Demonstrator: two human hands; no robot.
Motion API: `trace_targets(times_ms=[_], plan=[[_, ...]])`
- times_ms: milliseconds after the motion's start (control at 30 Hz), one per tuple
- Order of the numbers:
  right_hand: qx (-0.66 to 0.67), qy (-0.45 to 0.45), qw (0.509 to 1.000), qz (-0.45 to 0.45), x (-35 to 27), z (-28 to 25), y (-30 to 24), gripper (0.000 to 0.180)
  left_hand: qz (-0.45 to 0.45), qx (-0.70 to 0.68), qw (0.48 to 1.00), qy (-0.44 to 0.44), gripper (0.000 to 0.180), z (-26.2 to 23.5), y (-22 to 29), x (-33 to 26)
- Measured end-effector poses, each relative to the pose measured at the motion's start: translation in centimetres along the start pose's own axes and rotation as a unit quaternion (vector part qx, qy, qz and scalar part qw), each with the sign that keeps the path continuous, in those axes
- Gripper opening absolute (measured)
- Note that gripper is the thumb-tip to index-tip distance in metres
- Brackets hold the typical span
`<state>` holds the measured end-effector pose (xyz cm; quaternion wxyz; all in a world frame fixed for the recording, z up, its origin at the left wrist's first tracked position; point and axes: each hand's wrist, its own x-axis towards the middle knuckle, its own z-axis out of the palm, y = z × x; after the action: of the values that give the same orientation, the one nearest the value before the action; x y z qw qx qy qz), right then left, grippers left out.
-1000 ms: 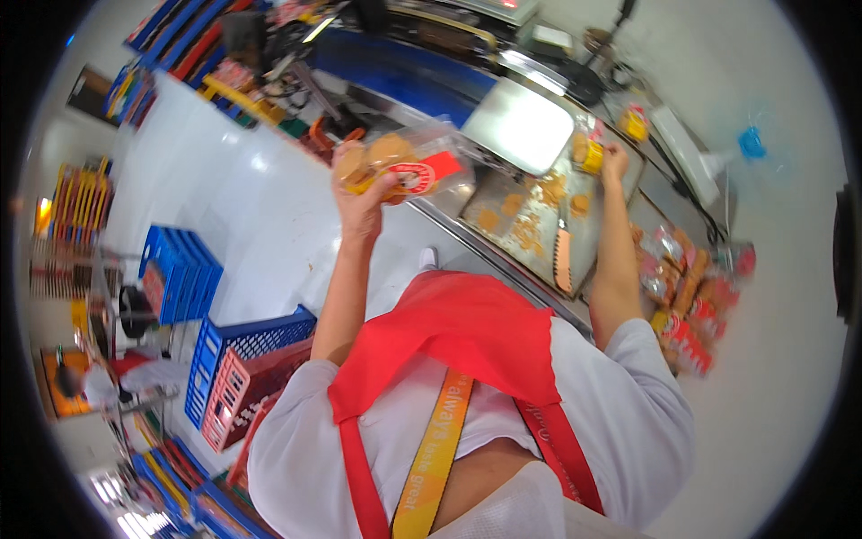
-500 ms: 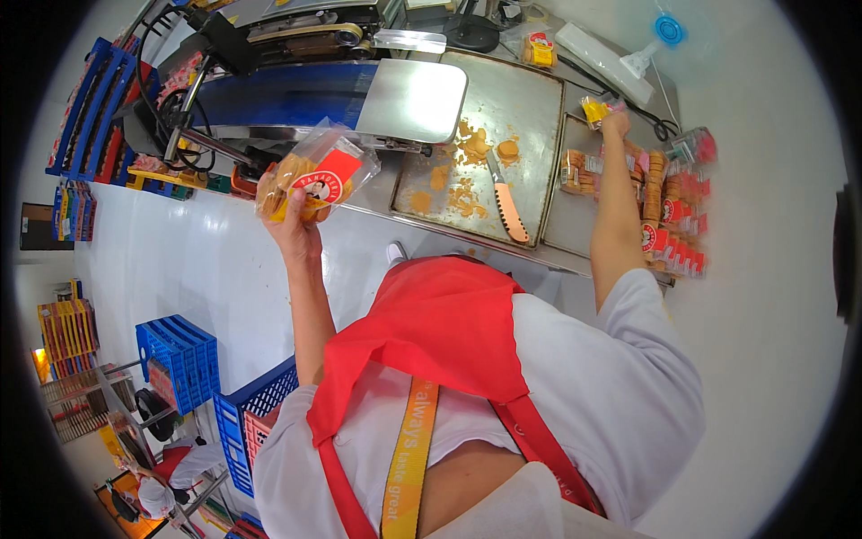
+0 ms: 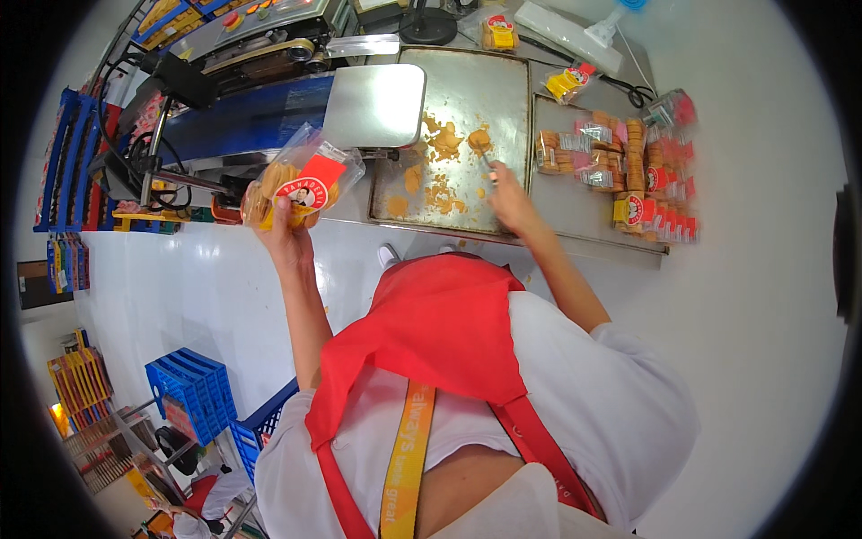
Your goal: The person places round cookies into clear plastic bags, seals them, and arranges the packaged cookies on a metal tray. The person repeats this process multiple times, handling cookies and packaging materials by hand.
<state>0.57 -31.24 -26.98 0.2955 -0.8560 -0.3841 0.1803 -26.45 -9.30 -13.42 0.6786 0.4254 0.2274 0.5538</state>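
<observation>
My left hand (image 3: 287,226) is raised and grips a clear bag (image 3: 301,180) of golden snack pieces with a red round label. My right hand (image 3: 510,199) reaches over a metal tray (image 3: 476,81) and holds thin tongs (image 3: 488,162). The tongs' tip is at a golden snack piece (image 3: 479,139). More crumbs and pieces (image 3: 440,144) lie scattered on the tray. I wear a red apron over a white shirt.
A square silver scale plate (image 3: 375,103) sits left of the tray, beside a blue conveyor machine (image 3: 242,126). Stacked snack packets (image 3: 628,162) lie on the tray's right. Blue crates (image 3: 193,395) stand on the white floor at lower left.
My right hand left the packets at the far right, came to the tray's middle and took up the tongs lying there. The left hand kept the bag raised.
</observation>
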Motion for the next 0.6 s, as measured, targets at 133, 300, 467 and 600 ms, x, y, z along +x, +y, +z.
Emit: trace_targets(times_ms=[133, 300, 467, 600], plan=[[-0.026, 0.018, 0.999, -0.005, -3.7, -9.5, 1.7, 0.031, -0.022, -0.011, 0.999, 0.027, 0.061, -0.3, -0.2, -0.1], [-0.223, 0.011, 0.975, -0.020, -5.8, -10.2, 9.7, 0.039, -0.017, -0.045, 0.998, 0.049, 0.059, 0.3, -0.5, 0.0], [-0.298, 0.106, 0.948, -0.026, -5.7, -7.0, 10.7, 0.033, 0.065, 0.035, 0.997, 0.025, 0.055, 1.3, 0.6, -1.2], [-0.192, 0.099, 0.976, -0.041, -5.9, -6.8, 3.6, 0.032, 0.054, -0.077, 0.993, 0.073, 0.058, 1.5, 2.0, -2.8]])
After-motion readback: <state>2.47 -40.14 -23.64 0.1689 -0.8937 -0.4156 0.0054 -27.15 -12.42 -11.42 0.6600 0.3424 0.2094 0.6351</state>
